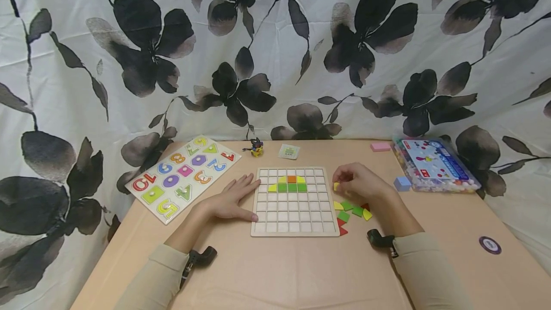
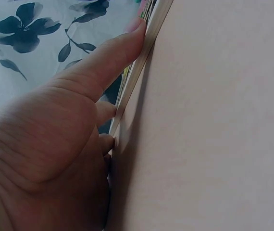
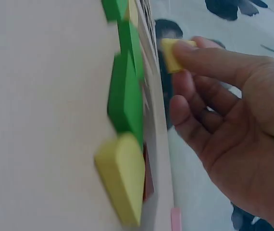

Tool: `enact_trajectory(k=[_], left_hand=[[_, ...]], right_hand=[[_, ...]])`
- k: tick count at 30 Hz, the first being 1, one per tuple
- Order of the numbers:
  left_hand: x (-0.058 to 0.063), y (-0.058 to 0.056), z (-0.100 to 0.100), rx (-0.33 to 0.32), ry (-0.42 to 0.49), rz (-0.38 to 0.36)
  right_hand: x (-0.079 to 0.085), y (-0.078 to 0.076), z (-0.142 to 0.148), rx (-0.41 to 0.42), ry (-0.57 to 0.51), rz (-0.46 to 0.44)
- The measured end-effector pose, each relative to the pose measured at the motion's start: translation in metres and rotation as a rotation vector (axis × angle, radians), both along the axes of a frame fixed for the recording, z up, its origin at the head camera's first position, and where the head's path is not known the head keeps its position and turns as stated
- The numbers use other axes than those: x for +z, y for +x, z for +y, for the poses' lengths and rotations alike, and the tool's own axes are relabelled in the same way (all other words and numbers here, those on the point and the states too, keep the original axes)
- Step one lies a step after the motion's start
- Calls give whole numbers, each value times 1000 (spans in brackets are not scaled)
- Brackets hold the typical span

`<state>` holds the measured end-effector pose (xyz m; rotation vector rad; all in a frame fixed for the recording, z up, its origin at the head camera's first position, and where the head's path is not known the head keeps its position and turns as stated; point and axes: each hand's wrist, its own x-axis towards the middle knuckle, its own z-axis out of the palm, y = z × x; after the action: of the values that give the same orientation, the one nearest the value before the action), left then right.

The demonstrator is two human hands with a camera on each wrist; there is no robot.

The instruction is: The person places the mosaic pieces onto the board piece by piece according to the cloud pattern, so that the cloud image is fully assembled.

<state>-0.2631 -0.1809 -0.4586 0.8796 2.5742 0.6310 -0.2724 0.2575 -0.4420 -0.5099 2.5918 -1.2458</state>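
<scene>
A square white grid board (image 1: 293, 215) lies mid-table. In its upper rows sit green pieces (image 1: 292, 187), an orange piece (image 1: 292, 179) and yellow pieces (image 1: 273, 188). My left hand (image 1: 227, 200) rests at the board's left side, fingers extended. Its thumb (image 2: 120, 52) touches the board's edge in the left wrist view. Just past the right edge, my right hand (image 1: 360, 182) pinches a small yellow block (image 3: 171, 57) between thumb and fingers, above the table. Below that hand lie loose green blocks (image 1: 343, 216), yellow blocks (image 1: 367, 214) and red blocks (image 1: 342, 230).
A number-and-shape board (image 1: 199, 160) lies at the left. Along the back stand a small toy figure (image 1: 256, 147) and a square card (image 1: 289, 151). Farther right are a pink block (image 1: 380, 147), a blue block (image 1: 402, 183), a plastic box (image 1: 436, 164) and a round disc (image 1: 490, 245).
</scene>
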Motion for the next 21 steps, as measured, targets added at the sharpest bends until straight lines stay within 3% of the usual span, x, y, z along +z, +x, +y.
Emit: enact_trajectory(k=[8, 15, 21], left_hand=[[-1, 0, 0, 3, 0, 5], [-1, 0, 0, 3, -3, 7], [-1, 0, 0, 1, -5, 7]], right_hand=[[5, 7, -29, -143, -107, 22], [3, 5, -51, -127, -116, 28], [0, 1, -63, -70, -67, 91]])
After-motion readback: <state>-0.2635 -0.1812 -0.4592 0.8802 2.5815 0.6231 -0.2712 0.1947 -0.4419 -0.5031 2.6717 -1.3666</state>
